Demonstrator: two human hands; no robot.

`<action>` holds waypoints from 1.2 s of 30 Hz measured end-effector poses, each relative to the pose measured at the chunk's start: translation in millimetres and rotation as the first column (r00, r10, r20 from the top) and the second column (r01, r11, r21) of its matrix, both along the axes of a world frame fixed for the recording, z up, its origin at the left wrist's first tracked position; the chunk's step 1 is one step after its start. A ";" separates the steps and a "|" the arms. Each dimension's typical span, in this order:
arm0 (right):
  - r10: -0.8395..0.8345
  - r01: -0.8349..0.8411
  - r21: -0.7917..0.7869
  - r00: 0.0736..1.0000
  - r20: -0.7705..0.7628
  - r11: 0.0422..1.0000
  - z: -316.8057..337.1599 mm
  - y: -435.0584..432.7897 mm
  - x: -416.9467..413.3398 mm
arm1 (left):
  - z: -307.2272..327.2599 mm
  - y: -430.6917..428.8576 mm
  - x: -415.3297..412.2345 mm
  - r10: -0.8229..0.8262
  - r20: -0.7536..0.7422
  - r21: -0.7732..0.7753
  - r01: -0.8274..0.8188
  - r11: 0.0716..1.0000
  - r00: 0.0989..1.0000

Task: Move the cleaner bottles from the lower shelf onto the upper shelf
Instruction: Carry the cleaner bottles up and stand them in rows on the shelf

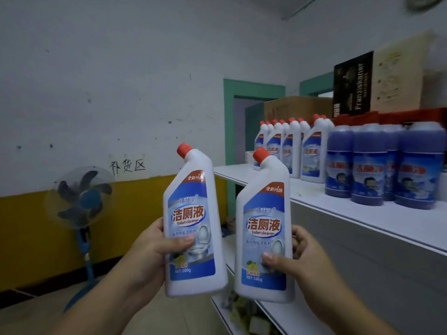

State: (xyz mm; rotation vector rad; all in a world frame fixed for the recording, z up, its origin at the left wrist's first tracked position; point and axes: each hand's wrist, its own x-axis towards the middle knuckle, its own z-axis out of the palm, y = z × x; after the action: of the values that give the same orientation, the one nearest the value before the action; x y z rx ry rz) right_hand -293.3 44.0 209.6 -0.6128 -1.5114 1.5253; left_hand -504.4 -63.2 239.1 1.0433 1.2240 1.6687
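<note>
My left hand [154, 247] grips a white toilet cleaner bottle [193, 209] with a red cap and blue label, held upright in the air. My right hand [297, 252] grips a second, identical bottle [263, 213] just to its right. Both bottles hang in front of the left end of the white upper shelf [362, 213]. On that shelf stands a group of several more white red-capped cleaner bottles [290, 146]. The lower shelf [273, 310] shows below my hands, mostly hidden.
Several dark blue cleaner bottles [384, 165] stand on the upper shelf to the right of the white ones. Cardboard boxes [297, 107] and a black carton [352, 83] sit above. A blue standing fan [81, 204] is by the left wall.
</note>
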 end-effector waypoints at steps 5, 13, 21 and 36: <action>-0.126 0.125 0.041 0.992 0.006 0.991 11.8 57.9 -78.8 | 1.1 72.0 -92.4 -0.063 -0.017 0.060 0.064 0.996 0.998; -0.382 0.376 0.153 0.924 0.011 0.914 62.9 142.0 -153.2 | 38.7 233.2 -184.6 -0.288 -0.007 0.106 0.287 0.952 0.958; -0.569 0.536 0.283 0.821 0.044 0.795 124.7 239.4 -168.8 | 75.5 374.7 -199.7 -0.490 -0.036 0.228 0.484 0.845 0.871; -0.802 0.735 0.325 0.568 0.186 0.596 134.2 389.9 -192.8 | 97.1 593.2 -217.3 -0.672 -0.139 0.180 0.686 0.705 0.727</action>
State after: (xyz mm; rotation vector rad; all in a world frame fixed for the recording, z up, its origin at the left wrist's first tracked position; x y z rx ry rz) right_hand -486.1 433.9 343.8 -1.2450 -1.3106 0.5697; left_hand -721.8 530.0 336.2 1.4750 0.5550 1.1867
